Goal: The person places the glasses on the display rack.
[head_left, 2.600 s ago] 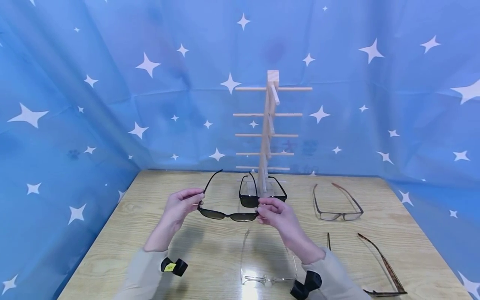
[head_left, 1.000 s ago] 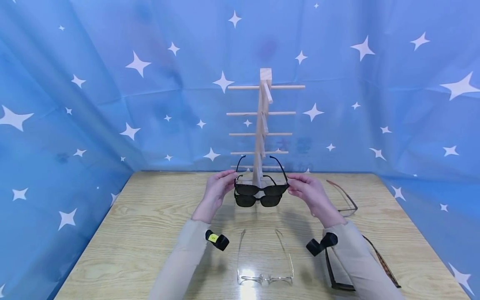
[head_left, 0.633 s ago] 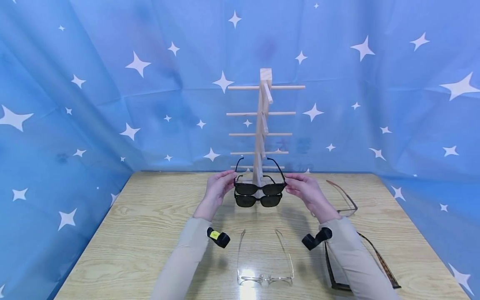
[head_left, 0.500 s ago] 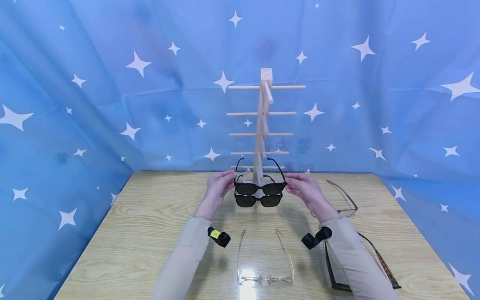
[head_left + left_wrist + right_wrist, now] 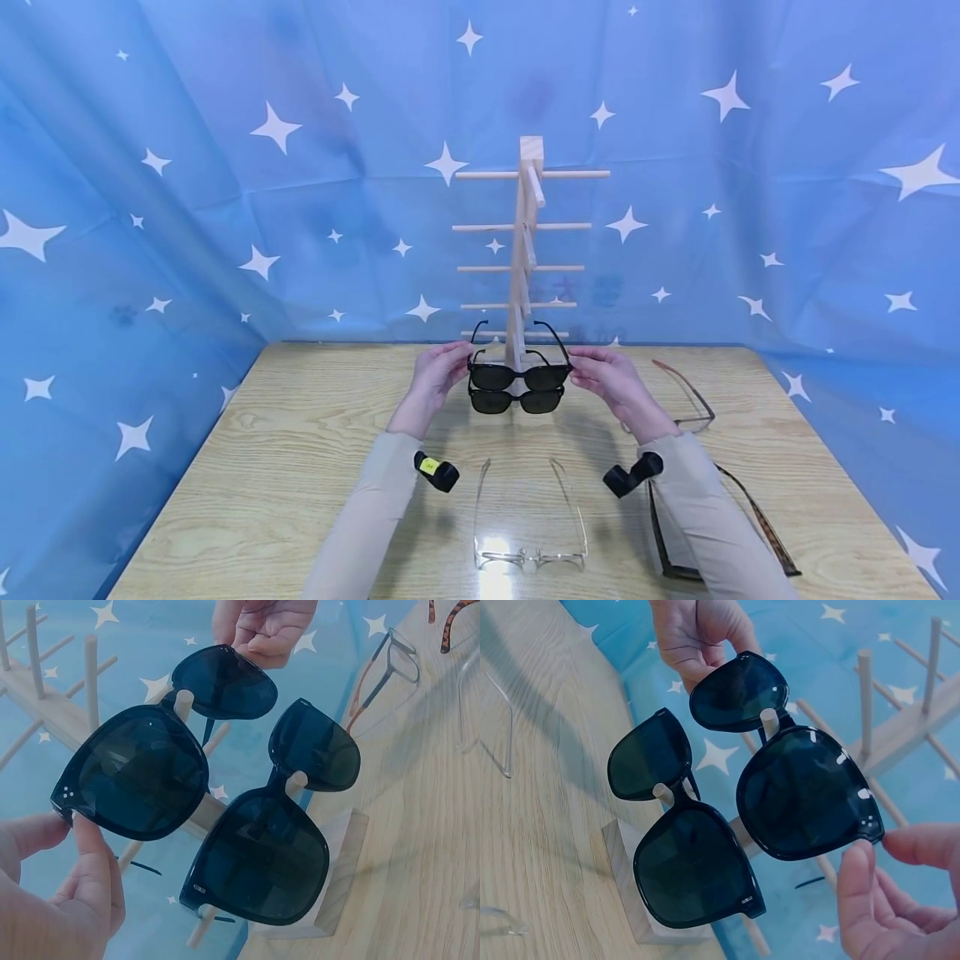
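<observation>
Both hands hold the upper pair of black sunglasses (image 5: 491, 377) at the lower part of a wooden rack (image 5: 523, 200). My left hand (image 5: 437, 379) pinches its left outer corner between thumb and fingers, and my right hand (image 5: 613, 385) pinches the right one. In the left wrist view a peg end (image 5: 183, 705) shows at the bridge of the held sunglasses (image 5: 142, 776). Just below them a second pair of black sunglasses (image 5: 491, 403) hangs on the rack, with another peg (image 5: 662, 793) at its bridge in the right wrist view.
Clear-framed glasses (image 5: 529, 557) lie on the wooden table (image 5: 300, 467) in front of the rack. To the right are brown-armed glasses (image 5: 696, 397) farther back and tortoiseshell-armed glasses (image 5: 765, 525), both partly behind the right arm. A blue star-patterned cloth (image 5: 360, 208) hangs behind.
From left of the rack, both hands have brought the held sunglasses right and onto the rack above the other pair. Over the last second they have sunk slightly, and the right hand has shifted slightly left.
</observation>
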`<state>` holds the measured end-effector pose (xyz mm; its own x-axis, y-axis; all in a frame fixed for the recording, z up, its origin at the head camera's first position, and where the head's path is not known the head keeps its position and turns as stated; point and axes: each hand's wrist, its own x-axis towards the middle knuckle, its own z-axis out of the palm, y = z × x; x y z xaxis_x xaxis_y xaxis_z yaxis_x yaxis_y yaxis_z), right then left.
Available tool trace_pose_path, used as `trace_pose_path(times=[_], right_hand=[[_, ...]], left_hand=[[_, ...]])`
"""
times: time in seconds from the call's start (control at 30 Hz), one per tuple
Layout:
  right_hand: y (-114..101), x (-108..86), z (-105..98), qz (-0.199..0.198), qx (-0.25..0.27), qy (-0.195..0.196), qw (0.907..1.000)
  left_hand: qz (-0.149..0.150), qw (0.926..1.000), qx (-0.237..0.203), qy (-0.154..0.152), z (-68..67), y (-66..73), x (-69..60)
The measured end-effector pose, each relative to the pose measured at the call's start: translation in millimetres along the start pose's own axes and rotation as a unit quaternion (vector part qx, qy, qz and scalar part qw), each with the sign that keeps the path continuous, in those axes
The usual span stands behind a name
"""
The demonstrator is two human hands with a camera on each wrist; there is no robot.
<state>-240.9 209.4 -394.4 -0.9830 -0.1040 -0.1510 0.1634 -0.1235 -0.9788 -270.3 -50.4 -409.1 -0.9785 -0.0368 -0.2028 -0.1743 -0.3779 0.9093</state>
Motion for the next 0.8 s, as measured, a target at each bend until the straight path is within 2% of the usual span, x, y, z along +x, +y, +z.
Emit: trace_pose_path(times=[0.17,0.33,0.6,0.8], right_hand=[[-0.5,-3.4,-0.9,-0.006,-0.019,0.001,0.9998],[0.1,-12.3,-1.3,-0.024,-0.043,0.002,0.9988],[4.9,-33.6,-1.8,-0.027,-0.069,0.001,0.9972],[11.6,-46.0,0.8,-0.034,-0.083,-0.008,0.9959]], left_hand=[[-0.002,0.9998,0.02,-0.005,-4.4,0.8,-1.2],[0.015,0.9996,0.023,-0.004,-12.5,2.7,-4.9],[0.032,0.998,0.055,-0.007,-24.6,6.1,-16.6],[0.046,0.9962,0.074,-0.012,-32.0,1.7,-25.4]])
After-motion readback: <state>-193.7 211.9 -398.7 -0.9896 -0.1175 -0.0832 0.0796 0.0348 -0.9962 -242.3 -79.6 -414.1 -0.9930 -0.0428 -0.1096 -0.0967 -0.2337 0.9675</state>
